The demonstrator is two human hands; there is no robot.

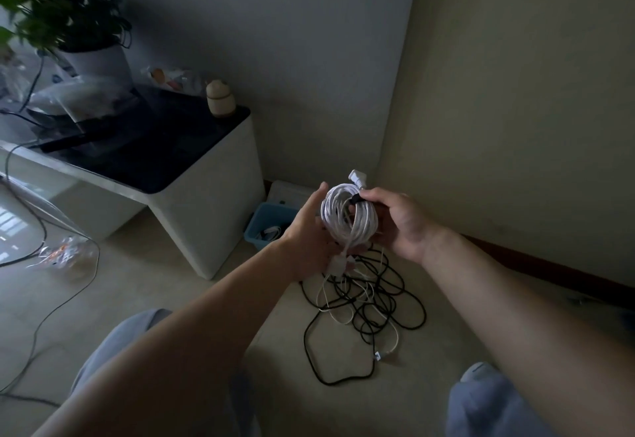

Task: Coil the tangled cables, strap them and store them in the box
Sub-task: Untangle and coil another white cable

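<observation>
**A:** What do the hands hold?

**B:** A coil (347, 220) of white cable, raised above the floor (178, 285), between both hands. The left hand (307, 233) grips it from the left and below – one digit straight up along its edge, the others wrapped behind it. The right hand (403, 221) holds the top right, its fingers (372, 195) pinching a black strap (356, 199) that crosses the windings there.

**A:** And the cable ends?

**B:** A white plug (357, 178) sticks up from the top of the coil, just above the strap. Pale connectors (336, 266) hang below the left hand.

**A:** Where are the other cables?

**B:** A tangle (366, 302) of black and thin white cable lies loose on the floor, directly under the hands and apart from the coil.

**A:** The box?

**B:** Blue, open-topped, on the floor in the corner – the box (266, 218) sits just beside the foot of a white stand, beyond the left hand. Some cable shows inside it; which kind cannot be told.

**A:** Surroundings?

**B:** The stand's dark tabletop (147, 151) carries a plant (58, 10) in a white pot, plastic bags and a small wooden jar (220, 99). A grey cable (65, 299) trails across the floor at left. Two knees in grey cloth (488, 399) fill the lower edge.
</observation>
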